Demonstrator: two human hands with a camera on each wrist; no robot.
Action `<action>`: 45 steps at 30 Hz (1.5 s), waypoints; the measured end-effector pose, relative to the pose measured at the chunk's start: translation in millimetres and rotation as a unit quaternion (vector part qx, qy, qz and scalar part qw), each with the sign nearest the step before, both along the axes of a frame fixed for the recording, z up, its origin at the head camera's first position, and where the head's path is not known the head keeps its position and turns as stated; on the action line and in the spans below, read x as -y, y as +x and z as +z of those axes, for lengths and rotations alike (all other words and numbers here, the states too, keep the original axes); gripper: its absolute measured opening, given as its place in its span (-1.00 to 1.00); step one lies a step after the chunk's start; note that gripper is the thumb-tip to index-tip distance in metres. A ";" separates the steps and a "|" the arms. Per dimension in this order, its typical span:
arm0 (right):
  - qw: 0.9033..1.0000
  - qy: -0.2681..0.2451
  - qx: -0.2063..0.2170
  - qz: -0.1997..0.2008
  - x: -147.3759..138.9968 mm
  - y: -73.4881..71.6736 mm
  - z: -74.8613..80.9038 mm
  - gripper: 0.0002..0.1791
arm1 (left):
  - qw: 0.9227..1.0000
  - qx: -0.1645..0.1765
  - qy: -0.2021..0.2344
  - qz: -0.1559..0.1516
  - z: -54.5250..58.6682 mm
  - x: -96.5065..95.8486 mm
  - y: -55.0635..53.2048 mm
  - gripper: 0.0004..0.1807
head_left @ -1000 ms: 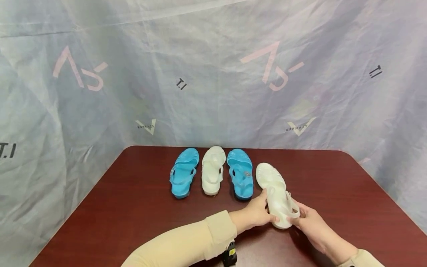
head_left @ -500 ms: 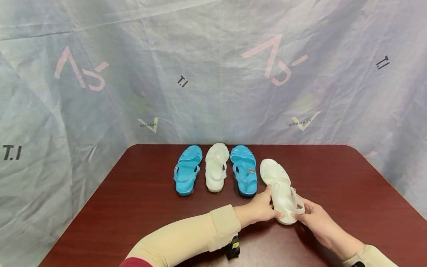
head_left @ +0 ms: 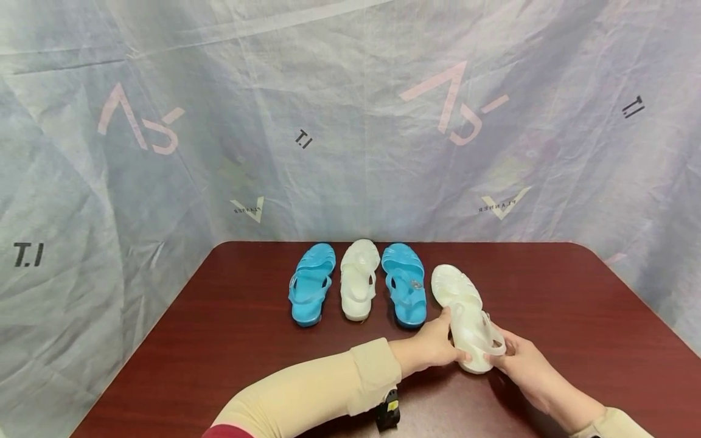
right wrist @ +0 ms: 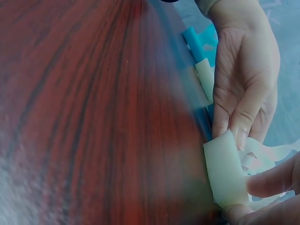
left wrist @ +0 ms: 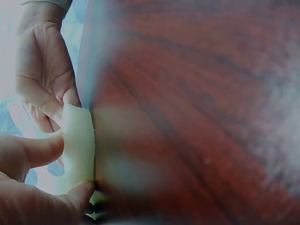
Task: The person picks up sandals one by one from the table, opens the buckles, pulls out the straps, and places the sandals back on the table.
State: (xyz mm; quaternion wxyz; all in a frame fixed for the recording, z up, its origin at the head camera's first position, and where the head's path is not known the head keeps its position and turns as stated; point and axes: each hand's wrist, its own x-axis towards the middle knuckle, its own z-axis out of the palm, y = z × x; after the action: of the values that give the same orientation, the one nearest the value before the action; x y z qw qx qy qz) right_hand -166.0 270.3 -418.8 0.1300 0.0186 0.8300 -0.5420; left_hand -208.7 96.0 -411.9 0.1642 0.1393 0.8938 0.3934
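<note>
In the head view a white jelly sandal point(head_left: 467, 331) lies on the right of the row, its toe pointing away and tilted a little left. My left hand point(head_left: 436, 344) grips the left side of its heel end, thumb on the insole edge. From the right, my right hand point(head_left: 527, 364) pinches the heel by its back strap. The left wrist view shows the pale heel point(left wrist: 78, 145) between both hands, low over the wood. Across the right wrist view, the same heel point(right wrist: 227, 168) sits between the thumb and fingers of each hand; some fingertips are hidden beneath it.
To the left stand a blue sandal point(head_left: 403, 286), a white sandal point(head_left: 358, 280) and another blue sandal point(head_left: 311, 285), side by side with toes away. They rest on a dark red wooden table point(head_left: 230, 340). A grey printed cloth point(head_left: 350, 121) hangs behind.
The head view has shifted slightly, so everything appears a little further right. Both hands keep their hold on the white sandal, which stays in place beside the others.
</note>
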 end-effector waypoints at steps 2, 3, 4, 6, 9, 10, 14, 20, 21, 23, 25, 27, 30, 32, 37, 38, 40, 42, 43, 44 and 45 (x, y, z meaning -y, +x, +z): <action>1.000 0.005 -0.002 -0.002 -0.1 -0.2 0.0 -0.19 | 1.000 0.005 0.003 0.003 0.0 -0.8 -0.1 0.05; 1.000 0.007 -0.003 -0.002 -0.3 -0.5 0.0 -0.18 | 1.000 0.007 0.005 0.005 0.4 -1.2 -0.1 0.05; 1.000 0.010 -0.004 -0.002 -0.6 -0.6 0.0 -0.18 | 1.000 0.009 0.007 0.006 0.4 -1.5 -0.1 0.05; 1.000 0.011 -0.004 -0.001 -1.3 -1.0 0.0 -0.18 | 1.000 0.011 0.007 0.007 0.5 -2.1 0.0 0.04; 1.000 0.009 -0.003 0.001 -2.6 -1.3 -0.3 -0.18 | 1.000 0.015 0.007 0.009 1.0 -2.7 0.9 0.03; 1.000 0.008 -0.002 0.001 -3.2 -1.3 -0.4 -0.18 | 1.000 0.015 0.007 0.009 1.3 -3.1 1.0 0.03; 1.000 0.005 0.000 0.002 -5.7 -0.9 0.3 -0.17 | 1.000 0.018 0.003 0.011 3.2 -4.9 1.3 0.03; 1.000 -0.003 -0.003 0.008 -5.6 -1.7 1.8 -0.18 | 1.000 0.022 0.003 0.019 3.1 -7.6 -0.8 0.04; 1.000 -0.004 -0.004 0.009 -5.3 -2.1 1.8 -0.19 | 1.000 0.021 0.002 0.019 3.1 -7.7 -1.1 0.04; 1.000 -0.003 -0.003 0.008 -5.1 -2.7 1.9 -0.19 | 1.000 0.021 0.002 0.019 3.4 -7.7 -1.4 0.04; 1.000 -0.002 -0.002 0.009 -4.8 -3.3 1.8 -0.19 | 1.000 0.023 0.004 0.020 3.2 -7.5 -1.8 0.04; 1.000 -0.004 -0.001 0.008 -4.9 -4.2 1.0 -0.20 | 1.000 0.023 0.005 0.019 2.7 -7.0 -2.6 0.04; 1.000 -0.012 0.000 0.008 -5.2 -5.5 -0.5 -0.20 | 0.999 0.023 0.012 0.018 1.1 -6.4 -4.1 0.03; 1.000 -0.015 0.000 0.008 -5.4 -5.9 -1.2 -0.20 | 0.999 0.022 0.016 0.017 0.0 -6.0 -4.8 0.02; 1.000 -0.019 -0.005 0.008 -4.5 -5.8 -2.1 -0.21 | 0.999 0.025 0.018 0.017 -0.3 -5.3 -6.3 0.03; 1.000 -0.018 -0.007 0.008 -4.0 -6.1 -2.1 -0.21 | 0.999 0.025 0.016 0.018 0.4 -5.1 -6.8 0.03; 1.000 -0.016 -0.010 0.010 -2.6 -7.1 -1.8 -0.21 | 1.000 0.023 0.009 0.019 2.0 -4.4 -7.6 0.03; 1.000 -0.012 -0.011 0.012 -1.1 -8.7 -1.4 -0.22 | 0.999 0.022 0.004 0.022 3.2 -3.9 -8.8 0.03; 1.000 -0.009 -0.013 0.012 -0.9 -9.1 -1.1 -0.22 | 0.999 0.023 0.004 0.023 3.8 -4.3 -9.1 0.03; 1.000 -0.005 -0.013 0.013 -0.7 -9.5 -0.7 -0.22 | 0.999 0.022 0.003 0.024 4.4 -4.7 -9.2 0.03; 1.000 -0.004 -0.014 0.014 -0.7 -9.8 -0.3 -0.22 | 0.999 0.024 0.005 0.025 5.0 -5.2 -9.3 0.03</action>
State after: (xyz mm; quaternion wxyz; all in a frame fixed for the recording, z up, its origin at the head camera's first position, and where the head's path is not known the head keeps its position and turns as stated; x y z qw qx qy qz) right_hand -175.8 271.0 -419.1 0.1260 -0.0008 0.8300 -0.5433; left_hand -218.0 101.3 -407.0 0.1751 0.1087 0.8910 0.4046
